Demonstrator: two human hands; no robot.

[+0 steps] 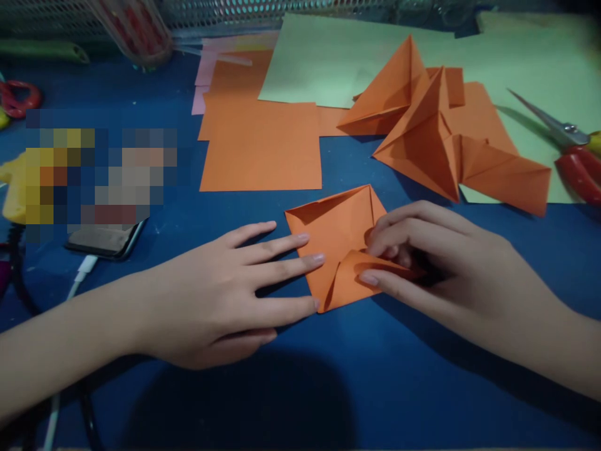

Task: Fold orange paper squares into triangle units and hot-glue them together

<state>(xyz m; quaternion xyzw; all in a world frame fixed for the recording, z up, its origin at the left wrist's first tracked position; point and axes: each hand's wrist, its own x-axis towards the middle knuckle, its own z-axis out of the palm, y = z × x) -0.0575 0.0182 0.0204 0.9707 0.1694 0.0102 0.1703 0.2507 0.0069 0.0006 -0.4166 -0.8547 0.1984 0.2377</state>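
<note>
The orange square (335, 224) is lying between the left hand (235, 287), which is spreading an empty grip across its edge, and the right hand (446, 257), pinching its flap (350, 274). Light fingertips (318, 259) could be letting the square slip and crease crookedly; beyond it, orange sheets (263, 150) are lying.

Lettering, labels, brands, numbers, signs: none legible. Phone screen (104, 239): partly pixelated, nothing readable. Folded paper (331, 228): no readable marks.
</note>
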